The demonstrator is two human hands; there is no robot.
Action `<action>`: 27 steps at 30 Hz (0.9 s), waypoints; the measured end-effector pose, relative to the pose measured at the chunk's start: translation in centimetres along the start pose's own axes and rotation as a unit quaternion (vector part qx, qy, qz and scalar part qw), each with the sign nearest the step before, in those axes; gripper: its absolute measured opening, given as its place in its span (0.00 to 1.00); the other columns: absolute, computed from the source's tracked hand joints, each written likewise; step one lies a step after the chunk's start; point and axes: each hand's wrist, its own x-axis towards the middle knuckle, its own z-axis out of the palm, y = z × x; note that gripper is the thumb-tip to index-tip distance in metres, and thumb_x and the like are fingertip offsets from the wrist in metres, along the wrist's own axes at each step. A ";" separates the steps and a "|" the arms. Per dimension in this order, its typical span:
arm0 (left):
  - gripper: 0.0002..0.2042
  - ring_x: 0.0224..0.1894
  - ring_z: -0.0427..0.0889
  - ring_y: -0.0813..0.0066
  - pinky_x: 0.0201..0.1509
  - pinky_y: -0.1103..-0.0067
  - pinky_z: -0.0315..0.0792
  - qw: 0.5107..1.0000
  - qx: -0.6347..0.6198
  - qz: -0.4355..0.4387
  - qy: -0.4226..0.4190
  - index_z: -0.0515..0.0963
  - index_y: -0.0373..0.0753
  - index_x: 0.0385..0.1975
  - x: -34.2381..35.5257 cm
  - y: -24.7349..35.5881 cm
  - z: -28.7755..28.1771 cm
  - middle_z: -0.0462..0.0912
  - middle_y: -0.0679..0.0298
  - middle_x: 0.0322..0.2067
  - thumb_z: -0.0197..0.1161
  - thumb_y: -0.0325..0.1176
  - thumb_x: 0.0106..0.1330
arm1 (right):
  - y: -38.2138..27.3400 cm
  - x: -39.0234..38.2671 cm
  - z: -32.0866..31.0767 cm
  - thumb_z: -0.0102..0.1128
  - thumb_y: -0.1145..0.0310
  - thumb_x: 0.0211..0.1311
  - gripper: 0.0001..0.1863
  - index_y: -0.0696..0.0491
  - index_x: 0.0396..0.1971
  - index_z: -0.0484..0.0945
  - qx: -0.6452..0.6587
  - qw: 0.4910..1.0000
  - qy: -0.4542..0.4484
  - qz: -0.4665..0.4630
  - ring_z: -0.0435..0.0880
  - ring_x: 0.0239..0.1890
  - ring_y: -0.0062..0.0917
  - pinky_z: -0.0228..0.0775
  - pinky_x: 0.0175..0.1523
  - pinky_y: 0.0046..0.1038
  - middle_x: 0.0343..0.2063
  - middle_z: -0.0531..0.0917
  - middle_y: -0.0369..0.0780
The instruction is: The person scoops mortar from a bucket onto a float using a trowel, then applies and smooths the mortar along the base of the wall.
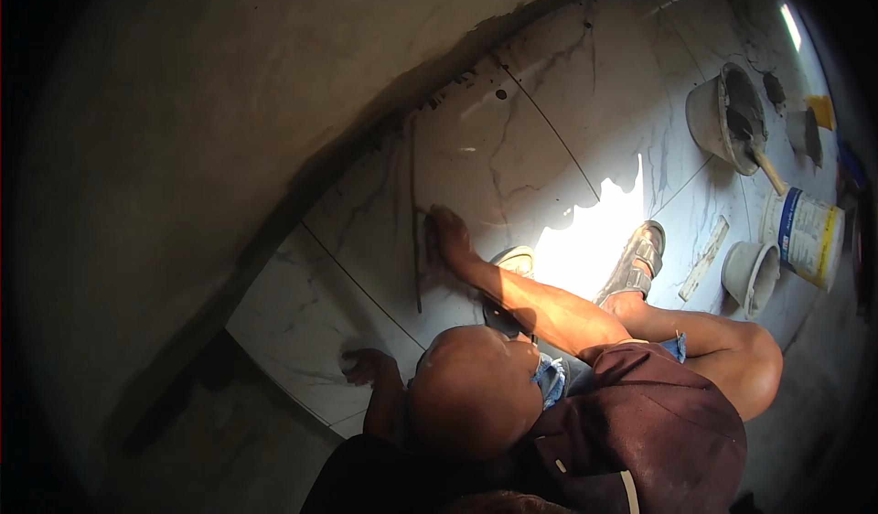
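Observation:
My right arm reaches across my bent legs, and my right hand (446, 235) rests at a dark joint (416, 276) between marble-look tiles (498, 153); its fingers are bent together, and anything in them is hidden. My left hand (370, 368) is lower left on a shaded tile, fingers apart and bent. My sandaled foot (640, 262) stands in a bright patch of sunlight at right.
A bucket of grey mixture (709, 116) with a wooden handle (768, 171), a labelled white tub (800, 235), a smaller bucket (741, 281) and a pale strip (704, 258) lie at right. A plain wall (210, 102) with a rough dark base borders the tiles.

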 end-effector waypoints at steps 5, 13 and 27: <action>0.30 0.62 0.60 0.55 0.60 0.53 0.55 1.000 -0.002 -0.012 -0.009 0.60 0.49 0.59 -0.5 0.1 0.6 0.61 0.59 0.61 0.41 0.61 0.63 | -7.2 8.5 -7.3 0.41 0.51 0.64 0.19 0.49 0.21 0.69 0.279 0.957 -0.045 0.069 0.65 0.10 0.26 0.60 0.16 0.30 0.12 0.67 0.35; 0.32 0.66 0.58 0.55 0.63 0.52 0.52 1.000 -0.005 -0.018 -0.004 0.58 0.49 0.62 0.1 -0.2 1.7 0.59 0.59 0.64 0.39 0.64 0.64 | 1.3 2.2 3.9 0.37 0.51 0.66 0.21 0.53 0.27 0.70 -0.079 0.956 0.002 -0.282 0.68 0.10 0.28 0.63 0.16 0.31 0.14 0.70 0.37; 0.33 0.66 0.57 0.57 0.63 0.50 0.51 0.999 0.025 -0.026 0.019 0.58 0.51 0.62 1.7 -1.5 4.2 0.57 0.62 0.65 0.39 0.66 0.63 | -3.9 -0.1 7.6 0.38 0.53 0.67 0.19 0.53 0.30 0.71 0.229 0.963 -0.131 0.062 0.70 0.15 0.29 0.67 0.22 0.32 0.19 0.71 0.37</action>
